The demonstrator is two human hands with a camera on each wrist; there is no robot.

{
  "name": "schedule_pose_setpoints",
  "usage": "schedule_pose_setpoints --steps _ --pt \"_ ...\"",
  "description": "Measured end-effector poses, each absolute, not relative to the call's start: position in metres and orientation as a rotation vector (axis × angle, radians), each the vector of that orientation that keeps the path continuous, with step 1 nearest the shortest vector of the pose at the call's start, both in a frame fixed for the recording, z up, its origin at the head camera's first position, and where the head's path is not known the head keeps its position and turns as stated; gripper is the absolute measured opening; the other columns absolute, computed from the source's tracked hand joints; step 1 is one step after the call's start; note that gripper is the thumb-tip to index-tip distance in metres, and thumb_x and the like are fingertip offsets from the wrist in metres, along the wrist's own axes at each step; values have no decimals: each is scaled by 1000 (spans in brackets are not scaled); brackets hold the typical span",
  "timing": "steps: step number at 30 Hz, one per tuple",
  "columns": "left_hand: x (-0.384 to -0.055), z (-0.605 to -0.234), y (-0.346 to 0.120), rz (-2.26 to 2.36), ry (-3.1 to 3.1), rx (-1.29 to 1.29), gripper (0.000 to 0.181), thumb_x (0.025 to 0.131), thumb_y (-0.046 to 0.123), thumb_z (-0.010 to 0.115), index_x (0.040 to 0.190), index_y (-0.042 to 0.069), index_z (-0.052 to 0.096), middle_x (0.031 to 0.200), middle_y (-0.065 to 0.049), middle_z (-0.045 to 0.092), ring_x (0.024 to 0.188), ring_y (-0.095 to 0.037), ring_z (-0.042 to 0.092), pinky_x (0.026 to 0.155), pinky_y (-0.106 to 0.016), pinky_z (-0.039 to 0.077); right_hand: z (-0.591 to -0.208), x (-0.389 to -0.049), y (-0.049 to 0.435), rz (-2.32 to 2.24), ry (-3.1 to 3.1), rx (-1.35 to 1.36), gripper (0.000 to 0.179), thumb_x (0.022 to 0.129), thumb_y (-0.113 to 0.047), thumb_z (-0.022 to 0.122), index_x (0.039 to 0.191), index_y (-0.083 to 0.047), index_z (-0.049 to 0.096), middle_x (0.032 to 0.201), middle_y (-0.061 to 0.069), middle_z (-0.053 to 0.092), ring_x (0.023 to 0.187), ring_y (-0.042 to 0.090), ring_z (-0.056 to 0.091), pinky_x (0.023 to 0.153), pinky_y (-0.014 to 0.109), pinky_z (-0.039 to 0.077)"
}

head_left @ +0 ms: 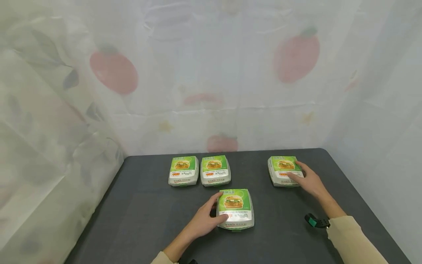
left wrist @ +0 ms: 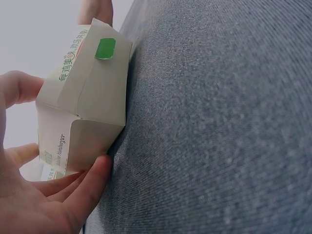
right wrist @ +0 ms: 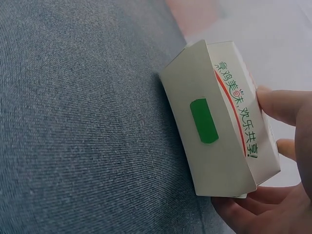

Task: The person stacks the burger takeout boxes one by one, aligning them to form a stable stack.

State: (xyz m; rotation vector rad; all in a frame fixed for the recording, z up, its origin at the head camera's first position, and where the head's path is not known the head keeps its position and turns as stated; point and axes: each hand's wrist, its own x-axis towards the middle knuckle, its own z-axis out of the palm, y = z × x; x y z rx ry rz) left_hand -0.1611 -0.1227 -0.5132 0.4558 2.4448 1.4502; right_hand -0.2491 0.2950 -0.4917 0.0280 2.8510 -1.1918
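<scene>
Near the middle of the table a burger box (head_left: 235,209), white with a green top and a burger picture, sits level. My left hand (head_left: 207,217) holds it from its left side, thumb over the front of the lid. In the left wrist view, the fingers (left wrist: 90,187) lie along the box's side, low by the tabletop. Farther back on the right, my right hand (head_left: 310,179) grips a matching burger box (head_left: 285,170) by its right side. The right wrist view shows the thumb (right wrist: 280,105) on that box's lid and a green tab (right wrist: 204,121) on its front.
Two more burger boxes, a left one (head_left: 183,170) and a right one (head_left: 215,169), stand side by side at the back of the dark table (head_left: 138,212). A white fruit-print curtain (head_left: 197,73) rises behind the table. A black band (head_left: 316,221) is on my right wrist.
</scene>
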Motion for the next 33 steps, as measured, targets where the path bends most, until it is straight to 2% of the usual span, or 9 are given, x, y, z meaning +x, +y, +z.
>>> schedule_pose_setpoints --steps 4,11,21,33 --pt "-162 -514 -123 1446 2449 454 75 95 45 71 158 28 35 142 -12 53 126 -32 55 93 -53 46 -496 -249 296 -1251 2827 29 97 99 -57 59 161 2 14 152 39 31 133 52 41 95 61 42" --pt "-162 -514 -122 1439 2453 447 75 95 46 70 158 28 35 141 -11 53 126 -32 55 94 -54 45 -499 -247 295 -1315 2843 31 94 99 -54 61 161 1 18 141 35 45 120 45 53 84 47 47" --pt "-161 -513 -122 1452 2453 457 75 94 45 71 158 28 35 140 -12 55 126 -32 56 92 -52 46 -497 -243 291 -1351 2858 53 92 99 -54 61 161 0 20 140 36 44 126 50 48 89 55 46" --pt "-161 -513 -123 1449 2449 465 74 95 45 70 158 28 35 138 -12 56 125 -32 56 91 -51 47 -473 -235 283 -1378 2879 21 89 99 -54 61 162 -3 22 138 33 47 122 47 51 84 48 47"
